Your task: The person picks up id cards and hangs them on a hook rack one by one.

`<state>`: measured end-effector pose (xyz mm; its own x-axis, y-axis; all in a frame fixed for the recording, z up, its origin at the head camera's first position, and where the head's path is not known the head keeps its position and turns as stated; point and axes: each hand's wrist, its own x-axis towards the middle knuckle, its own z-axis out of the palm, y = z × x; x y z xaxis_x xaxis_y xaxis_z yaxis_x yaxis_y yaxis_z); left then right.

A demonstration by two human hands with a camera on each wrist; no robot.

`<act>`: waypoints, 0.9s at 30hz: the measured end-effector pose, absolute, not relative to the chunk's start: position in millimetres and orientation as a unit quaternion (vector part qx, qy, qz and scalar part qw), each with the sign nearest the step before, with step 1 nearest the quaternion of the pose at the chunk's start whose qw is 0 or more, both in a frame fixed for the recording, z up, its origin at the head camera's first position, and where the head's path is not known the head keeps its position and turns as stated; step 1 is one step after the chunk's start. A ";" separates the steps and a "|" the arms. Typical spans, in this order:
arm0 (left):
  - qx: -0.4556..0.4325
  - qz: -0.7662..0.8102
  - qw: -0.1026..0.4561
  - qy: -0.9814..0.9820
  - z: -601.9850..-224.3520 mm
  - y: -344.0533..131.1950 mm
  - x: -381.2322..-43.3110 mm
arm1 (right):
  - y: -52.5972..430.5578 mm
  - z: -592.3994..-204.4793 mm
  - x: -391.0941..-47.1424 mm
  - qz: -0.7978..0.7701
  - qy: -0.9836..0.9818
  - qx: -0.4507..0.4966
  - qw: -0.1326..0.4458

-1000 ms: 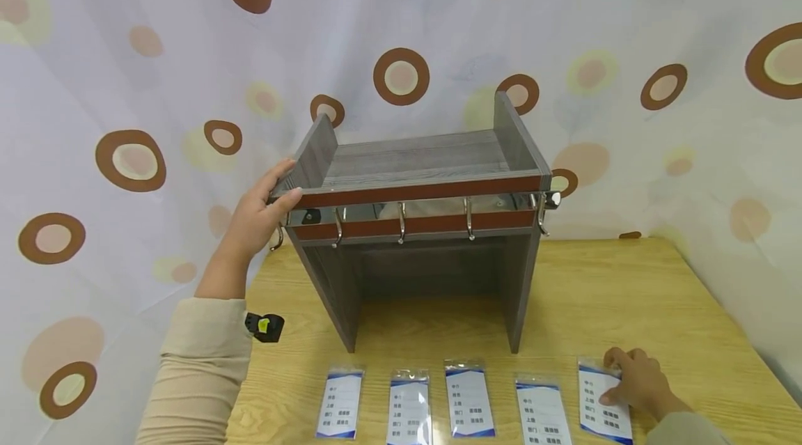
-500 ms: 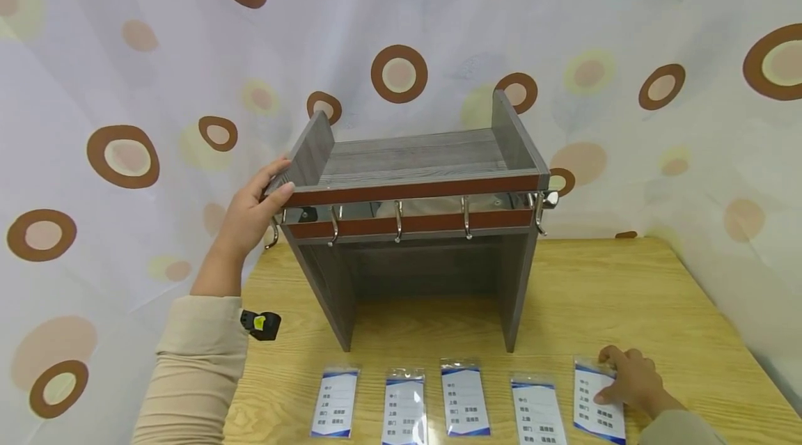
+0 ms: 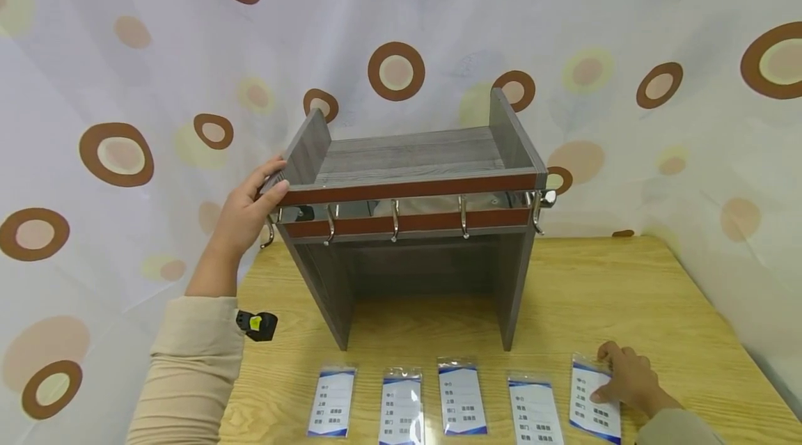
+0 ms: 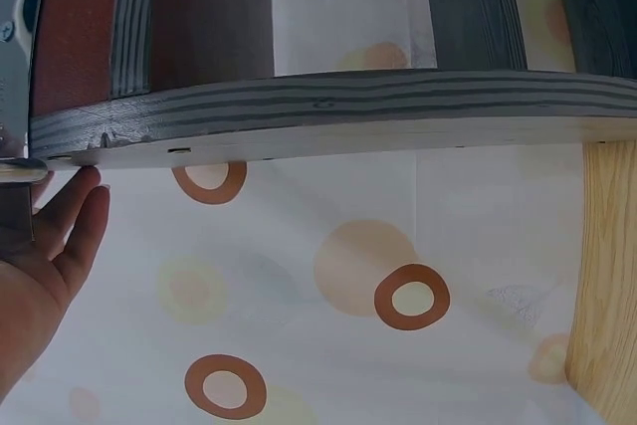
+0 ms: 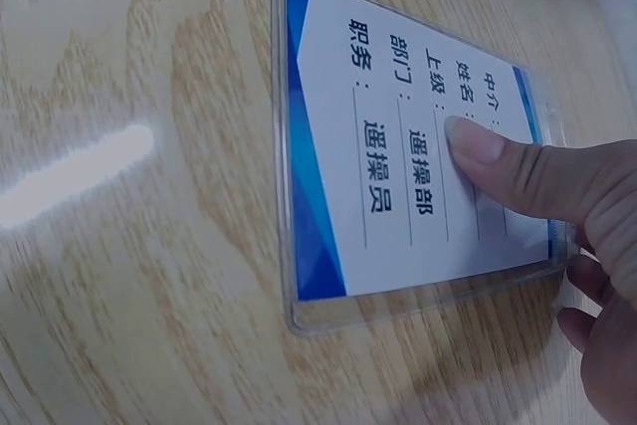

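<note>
A grey wood-grain shelf [image 3: 410,149] with a row of metal hooks [image 3: 395,221] along its brown front stands on the table. My left hand [image 3: 241,219] grips its upper left front corner, the thumb on the front edge and the fingers against the outer side. In the left wrist view, the fingers [image 4: 75,211] touch the side panel [image 4: 328,106]. At the lower right, my right hand [image 3: 629,379] holds a name badge [image 3: 585,400] in a clear sleeve by its top right part. In the right wrist view, the thumb lies across the badge's printed face [image 5: 388,176]; the other fingertips are partly hidden at its edge.
Several more badges lie in a row before the shelf, among them a left one [image 3: 332,403] and one beside the held badge [image 3: 535,410]. The wooden table [image 3: 626,292] ends at a patterned cloth [image 3: 438,6] behind and on both sides.
The head view has shifted slightly, so the whole scene sits a little further left. Both hands keep their places on the shelf and the badge.
</note>
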<state>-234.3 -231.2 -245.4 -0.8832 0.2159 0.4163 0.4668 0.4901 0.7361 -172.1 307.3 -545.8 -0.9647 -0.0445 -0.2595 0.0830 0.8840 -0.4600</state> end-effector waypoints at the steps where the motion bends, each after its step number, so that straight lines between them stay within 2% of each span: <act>1: -0.199 -0.463 0.135 -0.853 -245.3 -231.2 -234.3 | 307.2 -545.5 -171.3 -0.242 0.962 0.008 0.129; 6: -0.195 -0.469 0.130 -0.851 -245.7 -230.1 -233.7 | 309.5 -544.2 -165.4 -0.270 0.958 -0.017 0.096; 12: -0.190 -0.496 0.132 -0.837 -245.7 -229.3 -233.6 | 313.9 -538.8 -165.0 -0.336 0.938 -0.019 0.082; 18: -0.195 -0.513 0.128 -0.826 -245.8 -228.2 -234.8 | 313.0 -528.2 -161.8 -0.358 0.933 -0.036 0.030; 27: -0.198 -0.525 0.110 -0.820 -248.5 -230.4 -236.6 | 308.2 -516.0 -158.8 -0.372 0.928 -0.014 0.012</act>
<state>-236.6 -230.4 -248.5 -0.8973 0.2089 0.3889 0.4407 0.3700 0.8179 -158.8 308.2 -516.0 -0.9993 -0.0348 -0.0130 -0.0162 0.7235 -0.6901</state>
